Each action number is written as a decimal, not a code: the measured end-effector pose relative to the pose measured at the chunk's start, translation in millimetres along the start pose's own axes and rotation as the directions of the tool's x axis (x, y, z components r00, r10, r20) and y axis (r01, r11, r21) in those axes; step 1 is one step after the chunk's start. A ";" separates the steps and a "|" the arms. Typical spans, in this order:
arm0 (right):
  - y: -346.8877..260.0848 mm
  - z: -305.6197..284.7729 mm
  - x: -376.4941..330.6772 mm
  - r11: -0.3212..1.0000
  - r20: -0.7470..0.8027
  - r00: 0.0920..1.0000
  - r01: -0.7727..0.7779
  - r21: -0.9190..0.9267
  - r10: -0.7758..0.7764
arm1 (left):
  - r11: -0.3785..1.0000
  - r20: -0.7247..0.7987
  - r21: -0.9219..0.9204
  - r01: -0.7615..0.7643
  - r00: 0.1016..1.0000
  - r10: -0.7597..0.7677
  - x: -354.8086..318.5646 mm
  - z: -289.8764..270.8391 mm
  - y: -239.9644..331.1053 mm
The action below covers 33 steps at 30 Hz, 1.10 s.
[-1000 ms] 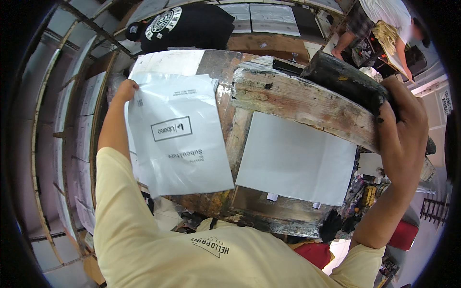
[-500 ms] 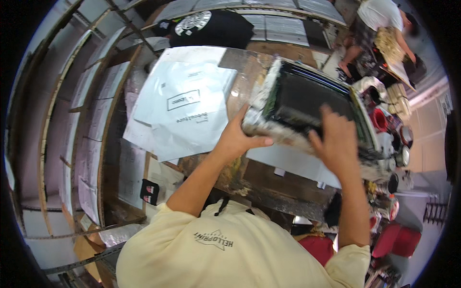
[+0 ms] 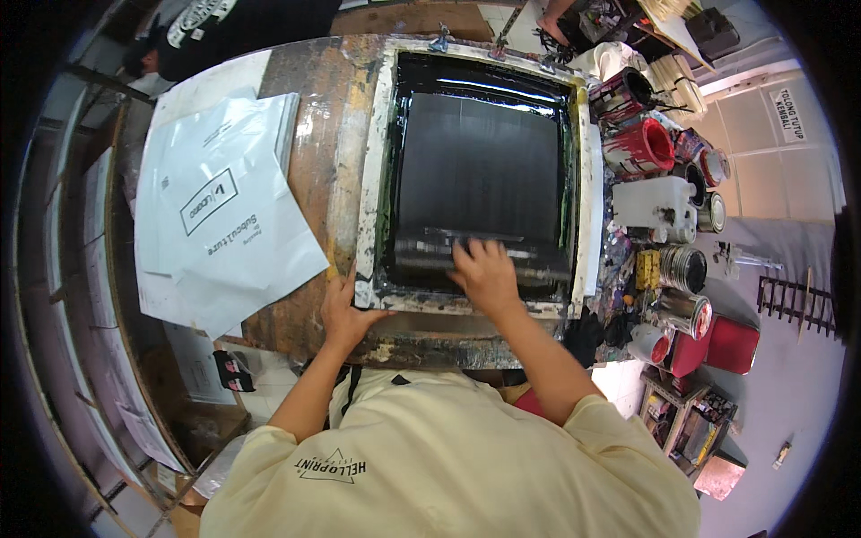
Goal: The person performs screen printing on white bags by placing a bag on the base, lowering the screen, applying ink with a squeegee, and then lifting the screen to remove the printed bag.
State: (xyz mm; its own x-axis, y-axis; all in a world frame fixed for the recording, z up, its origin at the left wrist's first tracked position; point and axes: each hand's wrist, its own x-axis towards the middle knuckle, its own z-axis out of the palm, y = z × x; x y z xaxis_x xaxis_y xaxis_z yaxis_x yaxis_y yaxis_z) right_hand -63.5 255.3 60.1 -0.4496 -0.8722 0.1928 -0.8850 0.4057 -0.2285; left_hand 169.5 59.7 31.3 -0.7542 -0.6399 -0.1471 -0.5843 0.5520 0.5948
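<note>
A screen-printing frame (image 3: 379, 170) with a pale, ink-stained border lies flat on the worn wooden table in front of me. Black ink coats its mesh (image 3: 480, 166), glossy along the far edge. My left hand (image 3: 346, 311) holds the frame's near left corner, thumb along the near side and fingers at the left side. Near the front end of the mesh, my right hand (image 3: 486, 276) grips a dark squeegee (image 3: 525, 255), slightly blurred, which spans most of the width. A sliver of white sheet (image 3: 594, 211) shows past the frame's right side.
Printed white plastic bags (image 3: 224, 206) lie stacked to the left. Red-stained pots (image 3: 639, 148), a white jerrycan (image 3: 653, 208) and several tins crowd the right edge. Shelving (image 3: 99, 296) stands at far left. A person in a black shirt (image 3: 242, 27) is beyond the table.
The frame was raised and tilted; now it lies flat. My left hand stays at its near left corner. My right hand is now on the squeegee at the near end. The view has shifted.
</note>
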 end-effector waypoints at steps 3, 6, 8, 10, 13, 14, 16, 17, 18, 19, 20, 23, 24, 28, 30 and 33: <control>49.1 15.9 88.6 0.999 -0.031 1.000 -0.003 -0.049 0.002 | 0.999 0.000 -0.021 -0.048 0.999 0.048 0.5 -0.5 -6.5; 104.3 25.0 177.9 0.997 -0.090 0.996 0.001 -0.077 -0.008 | 0.999 0.042 -0.019 -0.034 0.999 0.034 4.9 -1.5 -5.9; 131.5 24.7 224.9 0.996 -0.071 0.997 0.004 -0.091 -0.011 | 0.998 0.043 -0.045 -0.038 0.998 0.040 3.3 1.0 -12.0; 149.5 15.2 262.0 0.996 -0.007 1.000 0.017 -0.084 -0.018 | 0.998 0.035 -0.059 -0.039 0.999 0.041 2.6 -3.1 -7.4; 181.8 -6.0 302.9 0.998 0.178 0.982 0.060 -0.005 -0.058 | 0.990 0.039 -0.129 -0.047 0.998 0.052 2.2 -9.7 -1.9; 184.8 -6.4 307.4 0.999 0.130 0.991 0.045 -0.014 -0.043 | 0.980 0.045 -0.197 -0.040 0.998 0.050 1.5 -9.6 -1.6; 182.3 -1.6 297.4 0.995 0.050 0.998 0.028 -0.099 -0.023 | 0.933 0.087 -0.359 0.014 0.996 0.018 -1.4 -7.6 -0.5; 176.0 1.6 289.0 0.990 0.045 0.999 0.007 -0.140 -0.001 | 0.893 0.124 -0.446 0.067 0.992 -0.013 -2.9 -7.8 0.6; 169.9 3.7 277.8 0.990 0.024 1.000 -0.001 -0.140 0.004 | 0.841 0.154 -0.529 0.112 0.987 -0.034 0.2 -9.4 4.7; 162.2 6.0 259.7 0.990 0.003 1.000 -0.011 -0.140 0.012 | 0.851 0.147 -0.516 0.101 0.989 -0.028 1.3 -12.4 8.7; 148.7 6.2 239.9 0.992 -0.002 1.000 -0.027 -0.122 0.027 | 0.859 0.138 -0.503 0.094 0.990 -0.027 1.0 -19.9 16.0; 95.7 -7.1 165.4 0.997 0.060 0.998 -0.020 -0.069 0.025 | 0.848 0.136 -0.519 0.106 0.990 -0.041 -4.6 -23.7 17.8; 71.0 -14.7 134.8 0.998 0.047 0.999 -0.002 -0.061 0.005 | 0.834 0.126 -0.542 0.106 0.991 -0.044 -7.1 -21.0 13.3; -13.1 -70.4 30.0 0.996 0.236 0.968 -0.076 -0.041 0.084 | 0.850 0.065 -0.523 0.054 0.998 -0.024 -3.6 -22.8 7.5; -33.8 -106.4 8.3 0.996 0.231 0.969 -0.093 0.007 0.088 | 0.832 0.086 -0.552 0.054 0.996 -0.008 -1.8 -38.1 26.4; -49.7 -166.0 13.8 0.998 0.066 0.998 -0.019 -0.061 0.023 | 0.743 -0.020 -0.669 -0.017 1.000 0.005 5.7 -72.8 60.6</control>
State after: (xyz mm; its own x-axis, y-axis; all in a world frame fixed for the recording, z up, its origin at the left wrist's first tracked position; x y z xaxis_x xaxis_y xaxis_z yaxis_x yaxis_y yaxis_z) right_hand -45.9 268.5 232.4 -0.4610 -0.8787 0.1244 -0.8820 0.4382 -0.1735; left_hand 151.6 50.6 124.1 -0.7511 -0.6477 -0.1279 -0.2210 0.0640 0.9732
